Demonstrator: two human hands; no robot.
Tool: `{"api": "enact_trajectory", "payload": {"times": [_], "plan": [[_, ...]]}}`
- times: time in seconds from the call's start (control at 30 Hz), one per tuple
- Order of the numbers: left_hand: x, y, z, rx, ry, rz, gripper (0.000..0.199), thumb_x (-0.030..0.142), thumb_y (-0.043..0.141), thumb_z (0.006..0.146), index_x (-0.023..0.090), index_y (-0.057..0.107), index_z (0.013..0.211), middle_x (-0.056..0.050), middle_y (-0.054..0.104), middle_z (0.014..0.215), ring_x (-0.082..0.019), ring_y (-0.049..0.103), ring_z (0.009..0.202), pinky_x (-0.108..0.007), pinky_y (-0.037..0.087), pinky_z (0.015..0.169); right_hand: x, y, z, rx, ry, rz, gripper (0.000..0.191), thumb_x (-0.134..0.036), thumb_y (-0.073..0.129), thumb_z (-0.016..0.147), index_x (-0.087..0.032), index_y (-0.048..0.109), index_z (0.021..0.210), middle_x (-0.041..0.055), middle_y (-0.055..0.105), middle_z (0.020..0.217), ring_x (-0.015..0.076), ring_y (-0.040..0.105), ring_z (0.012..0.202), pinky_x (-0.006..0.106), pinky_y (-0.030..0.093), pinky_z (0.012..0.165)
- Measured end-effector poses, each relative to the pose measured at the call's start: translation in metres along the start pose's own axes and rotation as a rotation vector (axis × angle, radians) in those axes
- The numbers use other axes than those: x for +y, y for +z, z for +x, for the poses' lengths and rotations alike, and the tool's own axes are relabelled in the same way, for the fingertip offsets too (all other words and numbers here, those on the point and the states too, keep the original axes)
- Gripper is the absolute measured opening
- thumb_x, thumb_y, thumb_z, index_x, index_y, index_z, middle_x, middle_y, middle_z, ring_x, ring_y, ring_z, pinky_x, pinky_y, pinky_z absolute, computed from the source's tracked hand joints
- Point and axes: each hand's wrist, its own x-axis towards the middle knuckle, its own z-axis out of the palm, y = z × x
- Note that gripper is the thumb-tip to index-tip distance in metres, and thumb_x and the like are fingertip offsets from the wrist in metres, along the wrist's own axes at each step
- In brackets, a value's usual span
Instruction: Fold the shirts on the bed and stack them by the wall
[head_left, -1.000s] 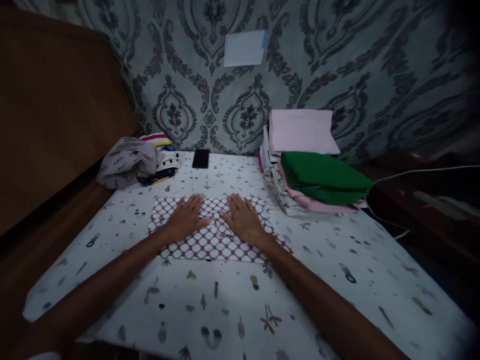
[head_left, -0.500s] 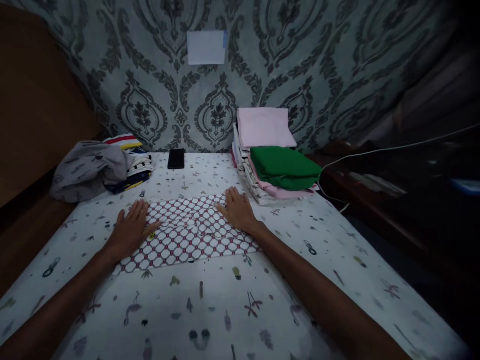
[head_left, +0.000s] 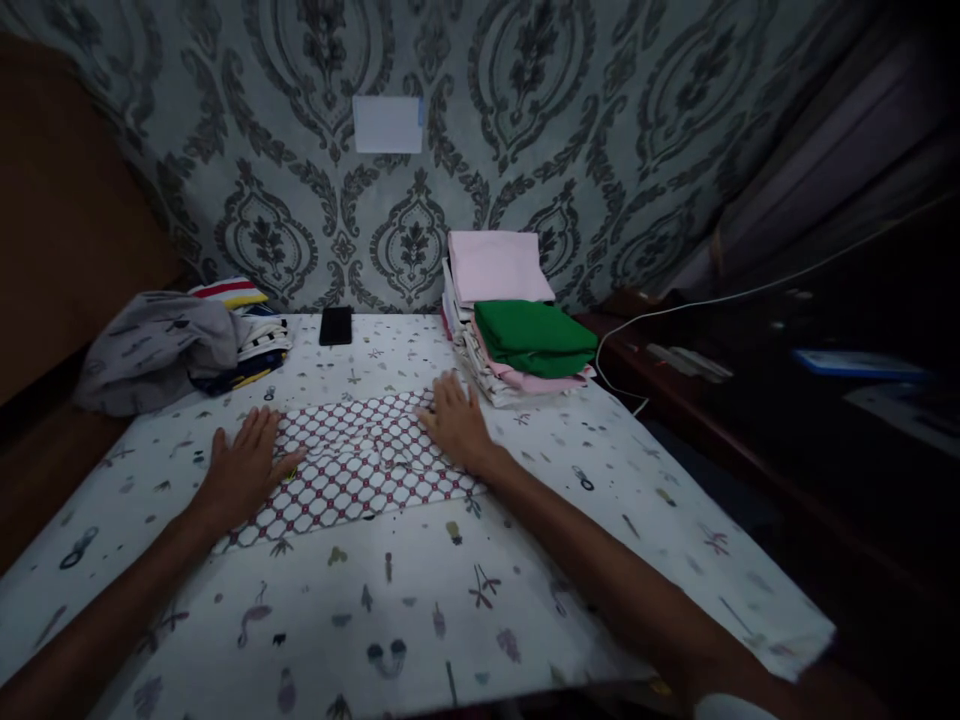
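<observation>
A folded cloth (head_left: 352,465), white with a dark lattice and red dots, lies flat as a long band on the printed sheet. Some wrinkles run across its middle. On its left end rests my left hand (head_left: 244,470), palm down with the thumb stretched over the cloth. My right hand (head_left: 457,425) lies on the far right part of it, fingers extended. Neither hand grips the cloth. Parts of both ends are hidden under the hands and the right forearm.
Behind my right hand stands a stack of folded cloths, with a green one (head_left: 536,338) and a pink one (head_left: 499,265) on top. A grey crumpled cloth (head_left: 161,345) and folded clothes (head_left: 262,340) lie at left. A black phone (head_left: 336,326) is near the wall. A white cable (head_left: 705,300) hangs at right.
The view has turned slightly right and tilted up, so everything appears shifted left. Both hands stay flat on the patterned cloth, which looks much the same.
</observation>
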Motion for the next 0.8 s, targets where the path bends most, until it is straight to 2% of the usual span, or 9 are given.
{"api": "enact_trajectory", "payload": {"times": [0.1, 0.17, 0.3, 0.4, 0.5, 0.57, 0.67, 0.73, 0.8], "plan": [[0.011, 0.003, -0.011, 0.056, 0.104, -0.005, 0.082, 0.063, 0.027, 0.095, 0.005, 0.04, 0.151, -0.022, 0.035, 0.159, -0.036, 0.028, 0.15, -0.062, 0.024, 0.118, -0.027, 0.001, -0.021, -0.055, -0.214, 0.064, 0.073, -0.056, 0.027, 0.102, -0.008, 0.028, 0.157, 0.0164, 0.021, 0.165, 0.0265, 0.012, 0.155, 0.05, 0.013, 0.124], [0.014, 0.006, -0.018, 0.048, 0.162, -0.019, 0.082, 0.065, 0.029, 0.094, 0.006, 0.041, 0.151, -0.02, 0.036, 0.159, -0.034, 0.029, 0.15, -0.057, 0.024, 0.12, -0.036, 0.005, -0.03, -0.113, -0.289, 0.09, 0.075, -0.059, 0.026, 0.101, -0.01, 0.027, 0.158, 0.0146, 0.021, 0.166, 0.0249, 0.012, 0.155, 0.049, 0.013, 0.124], [0.007, 0.004, -0.028, -0.028, 0.116, -0.048, 0.079, 0.062, 0.029, 0.095, 0.009, 0.04, 0.152, -0.018, 0.033, 0.161, -0.031, 0.026, 0.152, -0.053, 0.025, 0.12, -0.027, 0.013, -0.038, -0.095, -0.264, 0.061, 0.078, -0.062, 0.026, 0.101, -0.007, 0.031, 0.156, 0.017, 0.024, 0.164, 0.0257, 0.017, 0.154, 0.048, 0.015, 0.124], [-0.006, -0.005, -0.033, -0.1, 0.044, -0.109, 0.078, 0.06, 0.03, 0.095, 0.009, 0.035, 0.154, -0.018, 0.029, 0.163, -0.031, 0.021, 0.153, -0.054, 0.023, 0.12, -0.014, 0.018, -0.038, -0.035, -0.243, 0.032, 0.075, -0.06, 0.027, 0.101, -0.007, 0.037, 0.153, 0.0195, 0.031, 0.161, 0.0282, 0.024, 0.152, 0.05, 0.018, 0.123], [-0.023, -0.017, -0.029, -0.099, -0.032, -0.26, 0.077, 0.059, 0.032, 0.094, 0.01, 0.034, 0.154, -0.018, 0.03, 0.163, -0.03, 0.025, 0.152, -0.051, 0.026, 0.12, -0.019, 0.018, -0.042, 0.008, -0.254, 0.07, 0.073, -0.059, 0.03, 0.1, -0.008, 0.04, 0.152, 0.0206, 0.034, 0.16, 0.032, 0.025, 0.151, 0.055, 0.021, 0.121], [-0.037, -0.026, -0.019, -0.025, -0.151, -0.395, 0.074, 0.058, 0.03, 0.095, 0.01, 0.039, 0.15, -0.019, 0.043, 0.156, -0.029, 0.04, 0.144, -0.044, 0.035, 0.114, -0.038, 0.012, -0.048, 0.039, -0.311, 0.121, 0.067, -0.056, 0.035, 0.1, -0.012, 0.043, 0.15, 0.0194, 0.035, 0.16, 0.0339, 0.026, 0.151, 0.057, 0.023, 0.12], [-0.056, -0.035, 0.006, -0.012, -0.299, -0.482, 0.061, 0.051, 0.034, 0.093, 0.012, 0.055, 0.134, -0.013, 0.069, 0.122, -0.026, 0.064, 0.11, -0.034, 0.05, 0.09, -0.087, -0.005, -0.062, 0.001, -0.515, 0.206, 0.049, -0.045, 0.047, 0.1, -0.018, 0.055, 0.139, 0.0169, 0.05, 0.149, 0.0323, 0.044, 0.138, 0.052, 0.037, 0.113], [-0.064, -0.038, 0.024, -0.096, -0.324, -0.448, 0.046, 0.048, 0.045, 0.088, 0.016, 0.065, 0.114, -0.008, 0.073, 0.099, -0.023, 0.066, 0.09, -0.029, 0.048, 0.074, -0.125, -0.013, -0.07, -0.085, -0.662, 0.24, 0.038, -0.041, 0.056, 0.096, -0.017, 0.062, 0.125, 0.0155, 0.061, 0.132, 0.0293, 0.055, 0.122, 0.045, 0.049, 0.101], [-0.066, -0.038, 0.039, -0.138, -0.338, -0.408, 0.035, 0.048, 0.054, 0.081, 0.018, 0.067, 0.097, -0.006, 0.072, 0.089, -0.023, 0.064, 0.083, -0.027, 0.043, 0.066, -0.159, -0.016, -0.075, -0.12, -0.74, 0.235, 0.034, -0.04, 0.062, 0.093, -0.016, 0.062, 0.118, 0.015, 0.062, 0.124, 0.0299, 0.056, 0.115, 0.044, 0.054, 0.091]]}}
